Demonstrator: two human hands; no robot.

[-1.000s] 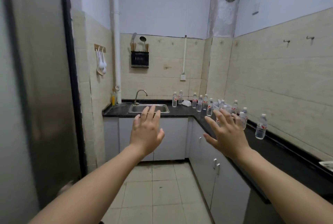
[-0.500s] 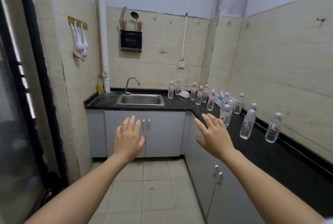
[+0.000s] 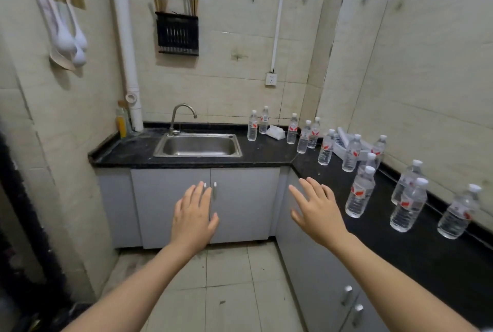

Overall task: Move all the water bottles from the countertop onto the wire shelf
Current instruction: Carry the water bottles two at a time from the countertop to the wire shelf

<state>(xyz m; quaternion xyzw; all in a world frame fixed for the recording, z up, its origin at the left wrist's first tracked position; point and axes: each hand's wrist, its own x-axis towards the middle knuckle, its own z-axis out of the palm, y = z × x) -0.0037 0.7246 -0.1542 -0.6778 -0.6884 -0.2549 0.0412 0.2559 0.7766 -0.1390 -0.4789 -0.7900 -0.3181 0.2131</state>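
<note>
Several clear water bottles with red-and-white labels stand upright on the black L-shaped countertop [image 3: 266, 156]. The nearest bottle [image 3: 360, 192] is just right of my right hand [image 3: 317, 211], with two more bottles [image 3: 408, 206] [image 3: 457, 213] further right. Others, such as one bottle [image 3: 252, 126], stand near the back corner. My left hand [image 3: 193, 215] hovers in front of the cabinet doors. Both hands are spread flat, palms down, holding nothing. No wire shelf is in view.
A steel sink [image 3: 198, 145] with a tap sits in the counter's left part. A white box [image 3: 275, 132] and a white basket [image 3: 344, 142] lie among the bottles. Grey cabinets [image 3: 240, 198] run below. A utensil rack [image 3: 177, 34] hangs on the wall.
The view has moved closer to the counter and tilted down. Both hands have sunk lower in the frame and stay spread and unladen.
</note>
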